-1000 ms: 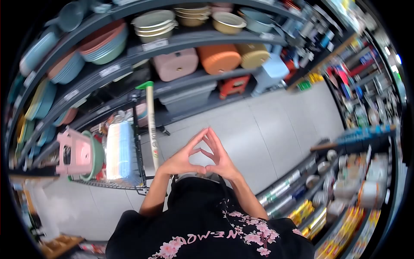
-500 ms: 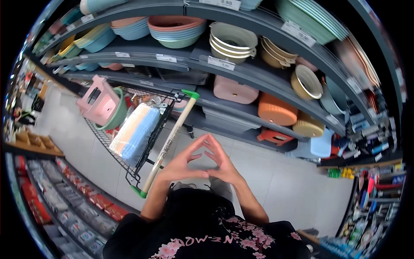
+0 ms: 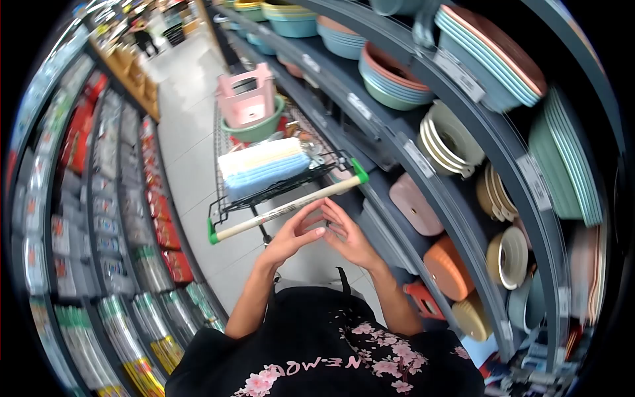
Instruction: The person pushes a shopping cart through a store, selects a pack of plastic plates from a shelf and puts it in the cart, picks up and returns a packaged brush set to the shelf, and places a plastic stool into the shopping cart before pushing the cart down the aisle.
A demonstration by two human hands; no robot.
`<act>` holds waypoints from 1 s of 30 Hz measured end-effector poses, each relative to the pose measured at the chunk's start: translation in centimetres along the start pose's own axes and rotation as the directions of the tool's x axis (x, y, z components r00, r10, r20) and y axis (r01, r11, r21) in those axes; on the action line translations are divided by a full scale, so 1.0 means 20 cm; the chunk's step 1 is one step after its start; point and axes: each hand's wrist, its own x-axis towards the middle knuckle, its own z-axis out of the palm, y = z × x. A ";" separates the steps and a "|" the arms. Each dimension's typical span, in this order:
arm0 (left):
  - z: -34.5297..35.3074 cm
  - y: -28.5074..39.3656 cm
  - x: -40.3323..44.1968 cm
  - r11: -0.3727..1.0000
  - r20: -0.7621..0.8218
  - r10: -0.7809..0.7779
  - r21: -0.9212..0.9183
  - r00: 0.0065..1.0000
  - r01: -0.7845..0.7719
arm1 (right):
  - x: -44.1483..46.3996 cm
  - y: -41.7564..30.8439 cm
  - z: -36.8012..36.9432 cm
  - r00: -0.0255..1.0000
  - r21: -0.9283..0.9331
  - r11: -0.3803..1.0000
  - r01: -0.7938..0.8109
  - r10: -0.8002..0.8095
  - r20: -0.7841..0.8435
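Note:
My left hand (image 3: 291,236) and my right hand (image 3: 348,239) are raised in front of my body, empty, fingers stretched out. Their fingertips meet or nearly meet; whether they touch is unclear. Just beyond them is the pale handle (image 3: 278,212) of a shopping cart, with green end caps; neither hand grips it. In the black wire cart (image 3: 221,206) lies a plastic-wrapped bundle (image 3: 264,171) in cream and blue. Behind it a pink plastic stool (image 3: 250,102) sits in a green basin (image 3: 256,131).
Shelves on the right carry stacked basins (image 3: 397,79), cream pots (image 3: 450,140), a pink box (image 3: 415,204) and an orange container (image 3: 450,268). Packaged goods fill the left shelf (image 3: 106,198). A tiled aisle (image 3: 188,139) runs ahead; a distant person (image 3: 141,34) stands there.
My view has turned left, so the cart now lies ahead and the basin shelves have swung right. Both hands remain raised, fingertips together or nearly so; the thumbs have drawn apart.

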 end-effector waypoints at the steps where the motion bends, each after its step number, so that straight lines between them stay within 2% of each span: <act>1: -0.02 -0.03 -0.02 1.000 -0.043 0.014 0.002 0.999 -0.014 | 0.03 0.02 0.00 0.999 0.004 1.000 0.003 -0.003 0.044; 3: -0.07 -0.11 -0.04 0.998 -0.150 -0.012 0.053 0.989 0.020 | 0.08 0.06 0.01 0.996 -0.023 0.999 -0.030 0.032 0.085; 4: -0.14 -0.21 -0.03 0.976 -0.263 0.062 0.216 0.963 -0.004 | 0.12 0.10 0.02 0.999 -0.126 0.992 -0.008 0.015 0.050; 5: -0.20 -0.26 -0.02 0.975 -0.295 0.079 0.224 0.952 -0.012 | 0.17 0.14 0.01 0.996 -0.123 0.992 0.006 0.005 0.086; 6: -0.26 -0.29 -0.01 0.823 -0.374 0.234 0.568 0.897 0.022 | 0.22 0.18 0.01 0.994 -0.362 0.927 0.099 -0.077 0.074; 7: -0.32 -0.35 0.00 0.558 -0.385 0.394 0.821 0.834 0.116 | 0.27 0.23 0.00 0.983 -0.576 0.797 0.179 -0.165 0.077; 8: -0.41 -0.44 0.01 0.289 -0.352 0.512 0.930 0.784 0.228 | 0.34 0.30 -0.01 0.986 -0.627 0.761 0.168 -0.141 0.093; 9: -0.48 -0.51 -0.01 0.291 -0.366 0.520 0.925 0.772 0.243 | 0.40 0.39 -0.02 0.983 -0.624 0.760 0.183 -0.143 0.114; 11: -0.59 -0.59 -0.05 0.169 -0.407 0.315 0.913 0.857 0.371 | 0.53 0.55 -0.05 0.972 -0.832 0.510 0.218 -0.041 0.230; 12: -0.60 -0.60 -0.04 0.132 -0.380 0.388 0.924 0.840 0.358 | 0.59 0.57 -0.04 0.957 -0.855 0.457 0.246 0.024 0.288; 13: -0.62 -0.56 -0.02 0.136 -0.407 0.329 0.913 0.852 0.384 | 0.64 0.62 -0.04 0.938 -0.847 0.410 0.338 -0.068 0.341; 15: -0.68 -0.43 0.01 0.304 -0.432 0.053 0.866 0.900 0.398 | 0.74 0.68 0.00 0.968 -0.882 0.418 0.219 0.021 0.250; 16: -0.74 -0.39 0.04 0.308 -0.437 0.055 0.863 0.898 0.401 | 0.76 0.67 0.04 0.979 -0.925 0.334 0.178 0.031 0.200; 17: -0.81 -0.36 0.08 0.354 -0.435 -0.102 0.825 0.895 0.441 | 0.80 0.67 0.09 0.978 -0.926 0.332 0.181 0.041 0.206; 18: -0.84 -0.37 0.11 0.393 -0.411 -0.262 0.781 0.873 0.486 | 0.85 0.68 0.13 0.968 -0.936 0.313 0.160 0.135 0.211; 19: -0.86 -0.39 0.13 0.367 -0.392 -0.282 0.799 0.876 0.476 | 0.88 0.70 0.15 0.951 -0.946 0.292 0.140 0.227 0.211; 20: -0.88 -0.46 0.16 0.236 -0.424 -0.333 0.827 0.842 0.510 | 0.91 0.72 0.15 0.920 -0.938 0.275 0.213 0.266 0.287; 21: -0.92 -0.51 0.21 0.094 -0.461 -0.368 0.845 0.807 0.526 | 0.91 0.68 0.16 0.921 -0.947 0.275 0.166 0.300 0.249; 23: -0.91 -0.43 0.23 0.096 -0.434 -0.405 0.855 0.805 0.510 | 0.92 0.66 0.18 0.919 -0.948 0.247 0.200 0.288 0.269; 25: -0.92 -0.45 0.21 0.076 -0.521 -0.421 0.796 0.743 0.601 | 0.92 0.67 0.20 0.939 -0.952 0.218 0.213 0.222 0.261; 27: -0.90 -0.43 0.18 0.020 -0.581 -0.268 0.794 0.768 0.608 | 0.92 0.70 0.23 0.958 -0.949 0.224 0.221 0.134 0.255; 29: -0.89 -0.43 0.16 0.024 -0.619 -0.158 0.776 0.769 0.630 | 0.93 0.73 0.26 0.963 -0.956 0.198 0.217 0.119 0.243; 30: -0.89 -0.43 0.14 0.026 -0.621 -0.156 0.775 0.768 0.632 | 0.93 0.74 0.28 0.962 -0.955 0.196 0.221 0.117 0.246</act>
